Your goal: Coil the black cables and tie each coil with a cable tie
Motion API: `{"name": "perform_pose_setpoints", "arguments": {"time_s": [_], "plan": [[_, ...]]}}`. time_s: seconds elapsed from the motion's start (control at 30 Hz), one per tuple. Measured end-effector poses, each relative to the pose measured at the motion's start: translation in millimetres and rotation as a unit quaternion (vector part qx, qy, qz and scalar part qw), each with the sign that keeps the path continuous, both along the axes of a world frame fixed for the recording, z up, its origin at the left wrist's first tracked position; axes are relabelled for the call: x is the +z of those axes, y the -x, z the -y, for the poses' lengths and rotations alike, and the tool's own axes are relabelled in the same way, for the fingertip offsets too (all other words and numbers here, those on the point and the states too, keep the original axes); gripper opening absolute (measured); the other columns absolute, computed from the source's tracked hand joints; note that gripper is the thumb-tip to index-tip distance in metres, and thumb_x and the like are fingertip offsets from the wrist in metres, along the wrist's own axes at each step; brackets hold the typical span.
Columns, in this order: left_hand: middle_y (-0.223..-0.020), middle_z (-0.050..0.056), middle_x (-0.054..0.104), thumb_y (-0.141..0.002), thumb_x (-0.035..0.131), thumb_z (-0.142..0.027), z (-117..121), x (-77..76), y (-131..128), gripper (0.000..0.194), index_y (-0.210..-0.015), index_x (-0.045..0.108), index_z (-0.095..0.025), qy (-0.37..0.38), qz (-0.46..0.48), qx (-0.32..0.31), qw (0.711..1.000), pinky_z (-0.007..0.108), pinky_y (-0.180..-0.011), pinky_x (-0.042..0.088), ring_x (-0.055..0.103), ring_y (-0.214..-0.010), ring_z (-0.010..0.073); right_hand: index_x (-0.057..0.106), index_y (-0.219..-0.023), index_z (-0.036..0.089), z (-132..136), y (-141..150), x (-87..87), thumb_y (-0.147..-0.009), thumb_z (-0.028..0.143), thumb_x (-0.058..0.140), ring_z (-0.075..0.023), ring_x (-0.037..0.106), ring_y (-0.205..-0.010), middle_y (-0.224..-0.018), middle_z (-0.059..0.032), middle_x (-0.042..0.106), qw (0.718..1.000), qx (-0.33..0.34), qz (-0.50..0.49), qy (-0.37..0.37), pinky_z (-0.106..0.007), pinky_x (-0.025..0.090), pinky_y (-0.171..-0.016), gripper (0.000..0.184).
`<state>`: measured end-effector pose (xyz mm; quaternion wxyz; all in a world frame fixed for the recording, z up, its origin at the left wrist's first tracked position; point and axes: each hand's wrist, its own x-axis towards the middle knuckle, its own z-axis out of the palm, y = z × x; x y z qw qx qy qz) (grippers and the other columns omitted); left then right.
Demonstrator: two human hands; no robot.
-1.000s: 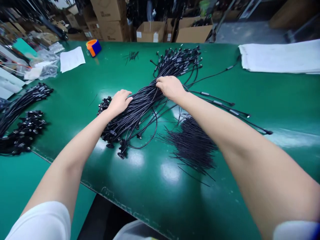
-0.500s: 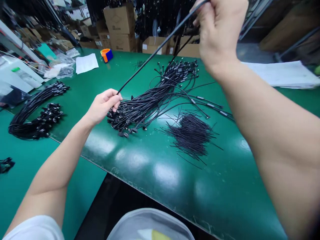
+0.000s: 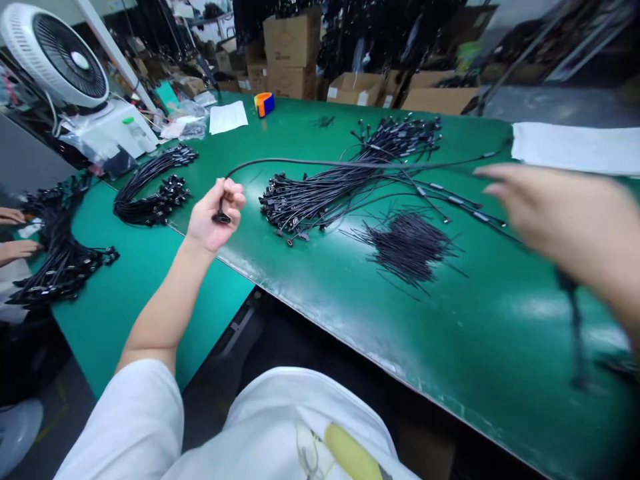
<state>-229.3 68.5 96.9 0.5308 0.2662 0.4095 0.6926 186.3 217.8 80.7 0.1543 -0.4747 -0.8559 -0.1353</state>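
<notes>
Cable [image 3: 300,161] held in left hand [image 3: 214,215] at green worktable [image 3: 320,283].
Left-hand fingers curl closed around the cable near its connector [image 3: 221,217], left of the cable bundle [image 3: 340,187]. The cable extends over the bundle toward the right hand [image 3: 545,207]; blur prevents determining that hand's finger opening or grip.

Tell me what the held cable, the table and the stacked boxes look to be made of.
Cable: probably rubber or soft plastic, dark and fairly matt, as it bends in a smooth curve.
Table: glossy green surface, perhaps plastic or a rubber mat, with bright glare; what lies beneath is unclear.
Boxes: seemingly cardboard, dull brown, flat-sided.
</notes>
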Motion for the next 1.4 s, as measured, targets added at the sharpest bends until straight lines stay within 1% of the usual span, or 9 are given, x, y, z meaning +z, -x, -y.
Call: {"name": "perform_pose_setpoints", "arguments": {"time_s": [0.13,0.23,0.33,0.43,0.57,0.87,0.97,1.27,1.4], "plan": [[-0.086,0.004,0.073,-0.093,0.062,-0.041,7.0,-39.7,-46.8,0.025,-0.092,0.063,-0.016,0.023,-0.134,-0.116,0.984,0.018,-0.064,0.055,0.071,-0.075,0.0106,0.067,-0.118,0.023,105.4,12.5,-56.2,-0.093,0.014,0.046,-0.0191,0.073,-0.081,-0.099,-0.0056,0.077,0.972,0.173,0.067,0.144,-0.027,0.045,-0.053,0.034],[-0.104,0.009,0.076,-0.087,0.067,-0.05,18.8,-62.6,-96.0,0.035,-0.098,0.071,-0.017,-0.024,-0.298,-0.222,0.928,0.03,-0.091,0.055,0.071,-0.1,0.0187,0.068,-0.106,0.023,160.4,31.6,-50.6,-0.098,0.02,0.043,-0.0143,0.068,-0.07,-0.083,-0.0037,0.072,0.943,0.294,0.044,0.147,-0.025,0.037,-0.05,0.026],[-0.099,0.01,0.076,-0.09,0.063,-0.049,38.8,-68.3,-132.5,0.035,-0.099,0.073,-0.017,-0.036,-0.311,-0.371,0.874,0.033,-0.098,0.051,0.069,-0.101,0.0196,0.067,-0.103,0.022,167.8,34.2,-24.7,-0.102,0.029,0.037,-0.0133,0.063,-0.067,-0.08,-0.0036,0.068,0.969,0.222,0.005,0.107,-0.024,0.028,-0.049,0.031],[-0.06,-0.001,0.06,-0.092,0.06,-0.048,55.6,-63.7,-148.6,0.035,-0.095,0.071,-0.015,0.017,-0.167,-0.459,0.872,0.027,-0.075,0.054,0.058,-0.059,0.0094,0.067,-0.103,0.023,152.1,20.4,-15.9,-0.103,0.037,0.037,-0.015,0.062,-0.07,-0.086,-0.0039,0.069,0.978,0.162,-0.019,0.132,-0.025,0.03,-0.052,0.033],[-0.05,-0.011,0.021,-0.089,0.066,-0.04,63.6,-56.3,-147.9,0.028,-0.082,0.066,-0.013,0.106,0.004,-0.439,0.892,0.013,-0.04,0.029,0.014,-0.039,0.0015,0.066,-0.109,0.023,134.7,-5.2,-40.7,-0.101,0.038,0.039,-0.0194,0.066,-0.085,-0.1,-0.0058,0.072,0.965,0.16,-0.078,0.194,-0.028,0.044,-0.066,0.032],[-0.056,-0.007,0.006,-0.103,0.039,-0.04,60.0,-44.5,-122.6,0.037,-0.083,0.064,-0.02,0.149,-0.016,-0.21,0.966,0.017,-0.033,0.02,0.005,-0.04,0.0068,0.068,-0.116,0.022,151.7,-44.7,-95.7,-0.1,0.046,0.04,-0.0241,0.071,-0.087,-0.101,-0.0097,0.075,0.975,0.081,-0.13,0.163,-0.032,0.05,-0.067,0.04],[-0.058,-0.006,0.005,-0.103,0.036,-0.045,57.1,-42.2,-115.8,0.038,-0.094,0.066,-0.024,0.115,-0.078,-0.149,0.979,0.018,-0.034,0.022,0.005,-0.041,0.0082,0.07,-0.113,0.022,158.8,-51.0,-101.9,-0.1,0.041,0.038,-0.0243,0.072,-0.084,-0.098,-0.0125,0.076,0.979,0.042,-0.149,0.131,-0.032,0.05,-0.063,0.04],[-0.052,-0.008,0.019,-0.102,0.042,-0.04,50.6,-49.2,-105.4,0.029,-0.106,0.066,-0.025,0.117,-0.07,-0.153,0.979,0.015,-0.035,0.025,0.012,-0.036,0.0045,0.069,-0.117,0.026,160.8,-63.0,-103.5,-0.099,0.036,0.044,-0.0221,0.07,-0.077,-0.086,-0.0087,0.074,0.989,0.029,-0.134,0.056,-0.032,0.047,-0.058,0.032],[-0.059,-0.008,0.05,-0.096,0.055,-0.042,50.9,-63.8,-125.4,0.025,-0.106,0.065,-0.022,0.116,-0.071,-0.185,0.973,0.013,-0.046,0.04,0.035,-0.038,0.0005,0.072,-0.086,0.026,187.6,-35.3,-92.3,-0.097,0.024,0.045,-0.0182,0.061,-0.057,-0.065,-0.0037,0.066,0.98,0.195,-0.028,0.032,-0.032,0.035,-0.049,0.029]]}}
